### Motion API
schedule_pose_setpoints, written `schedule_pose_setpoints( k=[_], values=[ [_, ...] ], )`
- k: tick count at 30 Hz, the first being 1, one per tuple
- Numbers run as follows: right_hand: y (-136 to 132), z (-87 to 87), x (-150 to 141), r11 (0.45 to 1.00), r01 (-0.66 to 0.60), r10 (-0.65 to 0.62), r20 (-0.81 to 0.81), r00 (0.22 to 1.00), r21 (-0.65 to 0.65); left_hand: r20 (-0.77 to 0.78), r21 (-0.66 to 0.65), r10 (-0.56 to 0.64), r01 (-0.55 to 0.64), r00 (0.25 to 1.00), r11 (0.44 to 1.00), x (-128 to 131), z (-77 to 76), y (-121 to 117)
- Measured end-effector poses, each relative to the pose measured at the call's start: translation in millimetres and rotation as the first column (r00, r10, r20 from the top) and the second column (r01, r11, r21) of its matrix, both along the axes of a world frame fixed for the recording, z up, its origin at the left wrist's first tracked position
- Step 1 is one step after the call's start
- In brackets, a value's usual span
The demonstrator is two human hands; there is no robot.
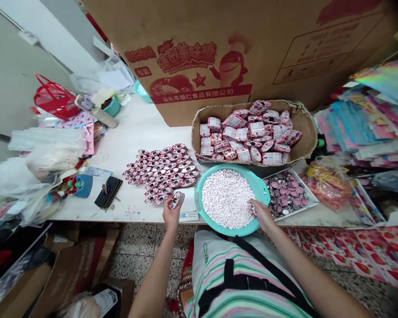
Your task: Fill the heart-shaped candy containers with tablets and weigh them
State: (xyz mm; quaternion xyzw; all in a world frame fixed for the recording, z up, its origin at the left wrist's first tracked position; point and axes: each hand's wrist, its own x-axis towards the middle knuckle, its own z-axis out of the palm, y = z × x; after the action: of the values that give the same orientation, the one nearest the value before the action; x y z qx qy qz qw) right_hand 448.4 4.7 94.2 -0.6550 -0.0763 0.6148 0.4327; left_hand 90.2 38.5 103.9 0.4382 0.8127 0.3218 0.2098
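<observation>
My left hand (pixel 171 215) is closed around a small printed candy box (pixel 176 200), held upright with its dark opening facing up. Beside it on the table stands a group of similar small boxes (pixel 166 165), packed close together with their open tops up. A turquoise plastic basin (pixel 199 194) full of small white candies (pixel 227 196) sits at the table's front edge, against my lap. My right hand (pixel 260 215) is at the basin's right side, its fingers curled at the candies; the fingertips are partly hidden among them.
Behind the basin, a cut-down carton (pixel 305 150) holds many filled-looking packs. A tray of pink and silver round caps (pixel 288 192) lies to the right. A large cardboard box (pixel 185 108) stands at the back. A black wallet (pixel 109 192) and plastic bags (pixel 46 159) lie left.
</observation>
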Motion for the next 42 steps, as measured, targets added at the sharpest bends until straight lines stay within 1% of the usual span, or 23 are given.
schedule_pose_setpoints(
  k=[2,4,6,8,11,12,14,16,17,20,22,24,26,30,34,37,42],
  values=[
    [0,0.3,-2,1.0,-0.014,0.014,0.028,1.0,0.0,-0.019,-0.01,-0.063,0.063,0.998,0.998,-2,-11.8,8],
    [1,0.9,-3,0.999,-0.029,0.03,0.057,0.998,-0.013,-0.026,-0.026,-0.09,0.09,0.996,0.996,-2,-23.4,14],
    [2,1.5,-4,0.999,-0.047,0.049,0.084,0.995,-0.028,-0.031,-0.034,-0.115,0.114,0.993,0.993,-4,-31.7,19],
    [3,1.8,-5,0.997,-0.067,0.071,0.104,0.992,-0.04,-0.026,-0.033,-0.15,0.149,0.988,0.988,-6,-34.6,20],
    [3,1.3,-5,0.995,-0.081,0.087,0.123,0.989,-0.054,-0.031,0.012,-0.193,0.193,0.981,0.981,-13,-29.9,10],
    [3,0.9,-6,0.995,-0.082,0.089,0.127,0.988,-0.057,-0.042,0.027,-0.181,0.182,0.983,0.983,-16,-27.5,3],
    [3,0.1,-7,0.995,-0.082,0.09,0.138,0.986,-0.058,-0.071,0.025,-0.099,0.101,0.993,0.995,-22,-24.3,-18],
    [2,-0.7,-10,0.995,-0.087,0.095,0.145,0.985,-0.058,-0.096,-0.027,0.003,-0.006,0.995,1.0,-28,-24.7,-46],
    [2,-1.1,-11,0.994,-0.091,0.098,0.144,0.985,-0.058,-0.101,-0.055,0.033,-0.038,0.994,0.998,-30,-26.1,-62],
    [0,-2.1,-15,0.992,-0.106,0.115,0.142,0.983,-0.068,-0.097,-0.096,0.06,-0.069,0.993,0.993,-36,-32.3,-106],
    [-2,-2.5,-17,0.99,-0.117,0.129,0.158,0.979,-0.078,-0.088,-0.108,0.078,-0.087,0.993,0.99,-38,-35.4,-130],
    [-3,-2.8,-18,0.989,-0.121,0.135,0.18,0.974,-0.087,-0.07,-0.129,0.096,-0.105,0.993,0.986,-38,-36.8,-146],
    [-4,-3.4,-19,0.988,-0.122,0.137,0.191,0.972,-0.091,-0.042,-0.173,0.11,-0.116,0.993,0.978,-37,-37.0,-154],
    [-5,-5.8,-19,0.986,-0.136,0.153,0.187,0.97,-0.099,-0.008,-0.247,0.133,-0.131,0.991,0.96,-37,-38.5,-157],
    [-5,-5.6,-20,0.986,-0.135,0.152,0.198,0.968,-0.1,0.03,-0.22,0.11,-0.101,0.993,0.97,-38,-40.7,-148],
    [-6,-3.0,-23,0.988,-0.114,0.132,0.201,0.971,-0.1,0.042,-0.201,0.085,-0.075,0.995,0.977,-37,-39.0,-137],
    [-6,5.2,-33,0.988,-0.118,0.131,0.141,0.981,-0.101,0.025,-0.171,0.041,-0.036,0.999,0.985,-33,-36.8,-117]
  ],
)
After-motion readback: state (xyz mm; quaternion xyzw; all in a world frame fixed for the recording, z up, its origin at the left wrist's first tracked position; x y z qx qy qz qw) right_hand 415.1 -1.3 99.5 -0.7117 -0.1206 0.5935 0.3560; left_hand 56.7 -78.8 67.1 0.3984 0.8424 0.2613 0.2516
